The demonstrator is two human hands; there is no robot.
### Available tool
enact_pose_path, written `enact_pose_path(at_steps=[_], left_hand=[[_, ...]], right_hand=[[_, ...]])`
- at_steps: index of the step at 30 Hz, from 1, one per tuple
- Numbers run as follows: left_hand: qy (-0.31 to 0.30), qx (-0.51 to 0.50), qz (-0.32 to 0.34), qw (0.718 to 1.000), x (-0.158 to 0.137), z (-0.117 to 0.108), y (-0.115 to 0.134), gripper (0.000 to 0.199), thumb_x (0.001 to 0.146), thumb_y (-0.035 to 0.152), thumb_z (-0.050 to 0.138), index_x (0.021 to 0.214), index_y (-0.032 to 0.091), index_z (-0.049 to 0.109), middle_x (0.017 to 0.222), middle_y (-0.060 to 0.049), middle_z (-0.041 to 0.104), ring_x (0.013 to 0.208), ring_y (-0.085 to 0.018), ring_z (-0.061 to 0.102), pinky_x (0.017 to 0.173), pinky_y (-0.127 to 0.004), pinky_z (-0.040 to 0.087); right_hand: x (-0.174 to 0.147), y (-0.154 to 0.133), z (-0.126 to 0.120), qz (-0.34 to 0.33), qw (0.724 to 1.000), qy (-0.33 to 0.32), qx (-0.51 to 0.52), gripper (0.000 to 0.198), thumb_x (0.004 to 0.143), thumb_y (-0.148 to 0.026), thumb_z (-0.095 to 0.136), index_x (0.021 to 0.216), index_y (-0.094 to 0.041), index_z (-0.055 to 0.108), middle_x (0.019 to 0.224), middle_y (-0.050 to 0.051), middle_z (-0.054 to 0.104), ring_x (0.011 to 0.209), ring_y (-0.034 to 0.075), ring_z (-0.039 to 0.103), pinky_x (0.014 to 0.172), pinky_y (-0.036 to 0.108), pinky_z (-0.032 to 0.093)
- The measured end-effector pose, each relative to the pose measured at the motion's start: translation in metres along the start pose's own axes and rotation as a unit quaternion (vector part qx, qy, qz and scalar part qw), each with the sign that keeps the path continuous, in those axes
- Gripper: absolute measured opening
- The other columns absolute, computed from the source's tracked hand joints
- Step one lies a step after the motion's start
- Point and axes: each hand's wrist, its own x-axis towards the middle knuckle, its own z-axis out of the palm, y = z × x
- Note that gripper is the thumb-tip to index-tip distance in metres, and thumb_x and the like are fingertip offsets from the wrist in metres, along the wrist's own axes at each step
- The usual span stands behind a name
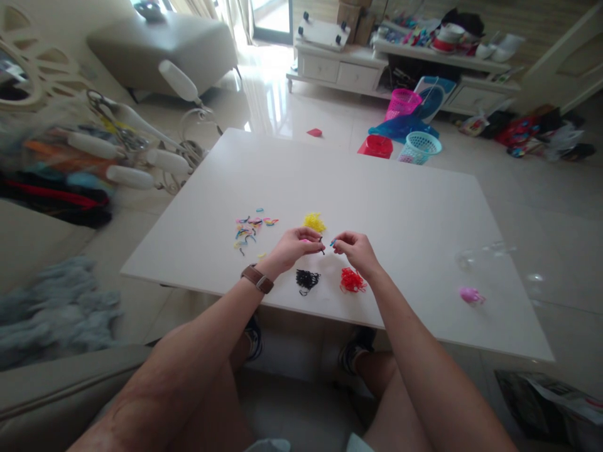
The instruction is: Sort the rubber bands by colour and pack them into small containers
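Over the middle of the white table (400, 213), my left hand (301, 245) pinches a small black band (322, 246) between thumb and fingertips. Close on its right, my right hand (353, 248) is closed on a small blue piece (333, 242), too small to make out fully. A yellow pile of bands (315, 221) lies just beyond the left hand, and something pink shows partly behind its fingers. Nearer me lie a black pile of bands (307, 279) and a red pile of bands (352, 280). Mixed coloured bands (247, 232) are scattered to the left.
A pink item (470, 295) and a clear, blurred object (466, 257) sit at the table's right. Past the far edge stand a red container (378, 146), a light blue basket (421, 148) and a pink basket (403, 102). A lamp (164, 160) stands by the left edge.
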Motion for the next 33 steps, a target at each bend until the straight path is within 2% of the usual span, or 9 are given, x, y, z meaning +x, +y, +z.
enact_pose_path(at_steps=[4,10,14,20,23,29,33], left_hand=[[-0.039,0.125,-0.002,0.991,0.0,-0.01,0.006,0.025,0.068,0.015,0.083,0.089,0.014,0.071,0.082,-0.004,0.073,0.075,-0.015,0.07,0.077,-0.031,0.055],[-0.105,0.373,0.009,0.922,0.003,-0.018,-0.005,0.023,0.065,0.004,0.073,0.085,0.015,0.073,0.074,-0.003,0.073,0.067,-0.017,0.068,0.061,-0.026,0.049],[-0.142,0.44,0.01,0.887,0.002,-0.016,-0.014,0.028,0.065,0.001,0.072,0.09,0.014,0.074,0.074,-0.003,0.075,0.068,-0.017,0.07,0.06,-0.025,0.049],[-0.176,0.488,0.005,0.855,-0.002,-0.014,-0.016,0.037,0.066,-0.003,0.066,0.097,0.014,0.075,0.081,-0.005,0.078,0.073,-0.017,0.072,0.06,-0.023,0.049],[-0.174,0.497,0.017,0.85,-0.001,-0.016,-0.016,0.037,0.065,-0.002,0.066,0.097,0.014,0.076,0.083,-0.005,0.078,0.076,-0.018,0.073,0.061,-0.023,0.05],[-0.15,0.463,0.054,0.872,0.001,-0.019,-0.017,0.033,0.062,-0.002,0.063,0.084,0.017,0.077,0.079,-0.006,0.077,0.075,-0.02,0.072,0.065,-0.026,0.053],[-0.139,0.452,0.079,0.878,0.003,-0.02,-0.017,0.03,0.064,-0.002,0.06,0.08,0.018,0.076,0.08,-0.006,0.077,0.076,-0.02,0.071,0.069,-0.028,0.053]], right_hand=[[0.001,-0.002,-0.003,0.0,0.999,0.034,0.014,0.014,0.063,-0.031,0.068,0.07,-0.018,0.071,0.061,0.0,0.067,0.061,0.015,0.062,0.064,0.028,0.049],[0.003,-0.005,-0.004,0.002,0.999,0.037,0.021,0.014,0.061,-0.03,0.068,0.068,-0.018,0.071,0.06,0.0,0.066,0.058,0.014,0.06,0.061,0.027,0.048],[0.002,-0.005,-0.004,0.004,0.999,0.031,0.013,0.014,0.062,-0.031,0.068,0.068,-0.019,0.071,0.061,0.0,0.066,0.059,0.014,0.061,0.062,0.028,0.049],[0.0,-0.005,-0.003,0.001,1.0,0.02,-0.004,0.014,0.063,-0.031,0.068,0.069,-0.018,0.071,0.06,0.0,0.066,0.06,0.015,0.061,0.062,0.028,0.049],[0.0,-0.004,-0.004,0.002,1.0,0.018,-0.012,0.015,0.064,-0.032,0.068,0.07,-0.018,0.072,0.06,0.0,0.066,0.06,0.015,0.06,0.062,0.028,0.048],[0.001,-0.002,-0.005,0.001,1.0,0.015,-0.012,0.015,0.065,-0.031,0.068,0.07,-0.018,0.072,0.061,0.0,0.066,0.061,0.015,0.062,0.064,0.028,0.049],[0.001,-0.002,-0.005,0.001,1.0,0.014,-0.022,0.014,0.066,-0.032,0.068,0.071,-0.019,0.072,0.061,0.0,0.066,0.061,0.016,0.062,0.064,0.028,0.049]])
